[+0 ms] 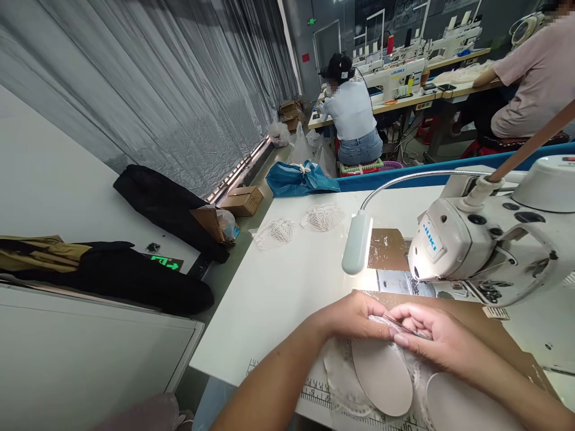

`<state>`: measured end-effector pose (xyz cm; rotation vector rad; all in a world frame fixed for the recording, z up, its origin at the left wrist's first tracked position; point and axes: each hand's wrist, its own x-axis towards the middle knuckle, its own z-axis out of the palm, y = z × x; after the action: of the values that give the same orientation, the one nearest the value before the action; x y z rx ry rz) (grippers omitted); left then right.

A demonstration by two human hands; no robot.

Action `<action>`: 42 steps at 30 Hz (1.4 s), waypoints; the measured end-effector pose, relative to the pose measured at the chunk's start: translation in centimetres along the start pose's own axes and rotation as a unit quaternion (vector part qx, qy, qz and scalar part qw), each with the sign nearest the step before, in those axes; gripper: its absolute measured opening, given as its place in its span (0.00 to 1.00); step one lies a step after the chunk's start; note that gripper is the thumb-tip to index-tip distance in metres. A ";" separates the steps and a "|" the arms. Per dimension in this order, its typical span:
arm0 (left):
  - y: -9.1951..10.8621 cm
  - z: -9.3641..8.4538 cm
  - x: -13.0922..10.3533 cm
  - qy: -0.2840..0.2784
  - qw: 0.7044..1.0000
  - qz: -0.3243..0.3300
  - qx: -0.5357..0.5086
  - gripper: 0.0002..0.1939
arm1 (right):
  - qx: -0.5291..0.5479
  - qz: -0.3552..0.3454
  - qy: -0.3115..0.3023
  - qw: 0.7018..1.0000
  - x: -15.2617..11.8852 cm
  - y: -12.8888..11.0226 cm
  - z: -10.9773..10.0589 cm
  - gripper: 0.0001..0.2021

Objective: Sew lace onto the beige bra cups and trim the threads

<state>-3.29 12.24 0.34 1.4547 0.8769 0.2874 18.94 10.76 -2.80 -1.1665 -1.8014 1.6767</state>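
Observation:
My left hand (pixel 359 317) pinches the top edge of a piece of white lace fabric (pixel 339 374) over the table's front edge. Close against it, my right hand (pixel 433 332) has its fingers closed around a thin, dark metal tool (pixel 411 330), whose exact kind I cannot make out. Its tip end lies by the lace held in my left fingers. Below the hands hangs a smooth pale oval cup (pixel 381 377) attached to the lace. A second pale cup (pixel 467 404) lies under my right forearm, partly hidden and cut off by the frame.
A white JUKI sewing machine (pixel 449 239) stands at right, with a lamp (pixel 358 242) on a bent neck before it. Two lace pieces (pixel 276 232) lie at the table's far left. A blue bundle (pixel 303 178) sits beyond; two people work at machines behind.

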 end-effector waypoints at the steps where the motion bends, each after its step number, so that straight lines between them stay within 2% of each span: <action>1: 0.0 -0.5 -0.3 -0.024 0.999 0.008 0.032 0.20 | -0.025 0.003 -0.009 1.000 0.0 0.1 -0.1 0.18; 3: 0.1 -1.5 -1.0 -0.047 0.993 0.013 0.104 0.21 | -0.056 0.016 -0.006 0.998 -0.2 0.0 -0.6 0.19; 5: 0.1 -2.4 -1.7 -0.022 0.989 0.007 0.148 0.17 | -0.075 0.022 -0.031 0.996 -0.6 -0.3 -1.0 0.19; 7: 0.1 -2.9 -2.2 0.016 0.989 0.010 0.144 0.13 | -0.083 0.013 -0.078 0.993 -0.9 -0.5 -1.2 0.19; 9: 0.1 -3.1 -2.5 0.031 0.993 0.027 0.111 0.13 | -0.060 0.003 -0.089 0.994 -0.9 -0.7 -1.1 0.21; 13: 0.5 -2.4 -2.5 0.042 0.995 0.053 0.068 0.14 | -0.010 0.006 0.016 1.000 -0.4 -0.8 -0.5 0.20; 18: 0.5 -1.1 -1.9 0.065 0.996 0.054 0.031 0.16 | -0.021 0.004 -0.003 1.000 -0.3 -1.0 0.5 0.18; 23: 0.2 0.0 -1.1 0.120 0.990 0.068 0.024 0.19 | -0.053 -0.006 0.025 0.998 -0.7 -1.9 0.5 0.20; 28: 0.2 0.5 -0.6 0.095 0.995 0.030 -0.006 0.14 | -0.019 -0.022 0.033 0.999 -0.9 -2.3 0.5 0.17; 32: 0.2 0.5 -0.5 0.086 0.996 0.026 -0.018 0.11 | 0.051 -0.011 0.103 0.993 -0.9 -1.7 0.5 0.20; 34: 0.1 0.5 -0.5 0.090 0.995 0.029 -0.030 0.13 | 0.101 0.012 0.093 0.990 -1.0 -1.2 0.3 0.25; 36: 0.1 0.6 -0.5 0.098 0.994 0.027 -0.049 0.14 | 0.099 0.020 0.068 0.993 -1.1 -0.9 -0.1 0.28; 39: 0.1 0.7 -0.4 0.108 0.991 0.024 -0.081 0.15 | 0.045 0.002 0.053 0.998 -1.2 -0.7 -0.8 0.25; 42: -0.1 0.7 -0.2 0.113 0.988 0.018 -0.105 0.16 | 0.040 -0.006 0.028 0.999 -1.1 -0.8 -1.0 0.23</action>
<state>-3.02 11.56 0.29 1.2593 0.9713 0.5639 20.09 10.50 -1.63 -1.1553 -1.6881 1.6769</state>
